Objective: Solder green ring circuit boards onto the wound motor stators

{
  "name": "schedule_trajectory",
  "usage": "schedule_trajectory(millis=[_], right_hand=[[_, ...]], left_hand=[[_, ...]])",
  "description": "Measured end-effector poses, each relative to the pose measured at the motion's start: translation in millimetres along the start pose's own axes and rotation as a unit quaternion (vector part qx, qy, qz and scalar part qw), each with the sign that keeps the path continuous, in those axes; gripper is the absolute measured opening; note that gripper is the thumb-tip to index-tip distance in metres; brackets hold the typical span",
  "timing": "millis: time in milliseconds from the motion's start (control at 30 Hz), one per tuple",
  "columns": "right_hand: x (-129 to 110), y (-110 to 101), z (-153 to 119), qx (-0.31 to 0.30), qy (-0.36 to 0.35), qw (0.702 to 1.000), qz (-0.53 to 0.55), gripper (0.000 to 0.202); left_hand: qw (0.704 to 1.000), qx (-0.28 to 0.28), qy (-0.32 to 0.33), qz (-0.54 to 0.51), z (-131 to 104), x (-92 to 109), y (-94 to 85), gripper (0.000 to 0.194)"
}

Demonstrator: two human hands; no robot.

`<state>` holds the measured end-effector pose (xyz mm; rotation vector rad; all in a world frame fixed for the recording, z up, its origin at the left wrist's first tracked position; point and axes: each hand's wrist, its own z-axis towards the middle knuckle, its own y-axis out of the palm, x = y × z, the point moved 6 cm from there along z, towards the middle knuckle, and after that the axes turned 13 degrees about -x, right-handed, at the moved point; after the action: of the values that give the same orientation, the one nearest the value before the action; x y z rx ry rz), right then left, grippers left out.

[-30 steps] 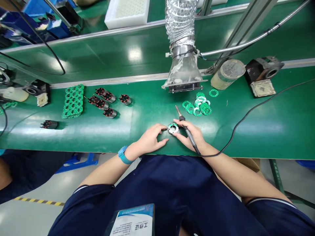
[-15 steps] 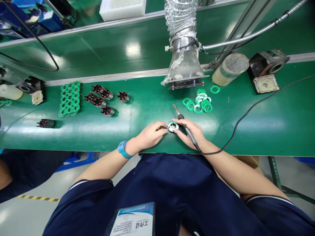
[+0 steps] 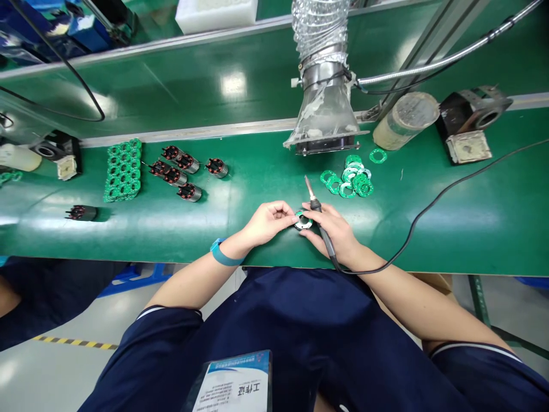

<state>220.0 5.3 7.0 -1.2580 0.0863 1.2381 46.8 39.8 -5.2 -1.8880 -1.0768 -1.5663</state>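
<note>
Between my hands, near the table's front edge, is a round part with a green and white ring on top point(image 3: 303, 220). My left hand point(image 3: 271, 222) has its thumb and fingertips pinched together at the ring's left edge; anything between them is too small to make out. My right hand point(image 3: 334, 232) holds a soldering iron point(image 3: 325, 234), its tip pointing up and away, while its thumb and index finger touch the right side of the round part. Loose green rings point(image 3: 354, 177) lie in a pile beyond my right hand.
Several motor stators point(image 3: 189, 193) stand or lie at the left, beside a stack of green ring boards point(image 3: 123, 170). A fume hood point(image 3: 326, 120) hangs ahead. A jar point(image 3: 405, 120) and an iron stand point(image 3: 469, 123) are at the right. A person's sleeve point(image 3: 47, 297) shows at far left.
My left hand has shifted onto the ring's left edge, its fingers raised and more bent. The iron in my right hand has tilted more upright.
</note>
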Motion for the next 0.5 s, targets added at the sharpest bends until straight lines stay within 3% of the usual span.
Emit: schedule_trajectory(millis=[100,200,500], right_hand=[[0,3,3,-0.013,-0.004,1.000,0.006,0.038],[2,2,1,0.027,0.027,0.997,0.074,0.033],[9,9,-5,0.081,0.094,0.978,0.168,0.042]], left_hand=[[0.998,0.031,0.046,-0.012,-3,-2,-0.4,0.036],[0.996,0.052,0.069,-0.023,-8,-8,2.4,0.034],[0.990,0.083,0.109,0.016,-13,-8,11.2,0.030]])
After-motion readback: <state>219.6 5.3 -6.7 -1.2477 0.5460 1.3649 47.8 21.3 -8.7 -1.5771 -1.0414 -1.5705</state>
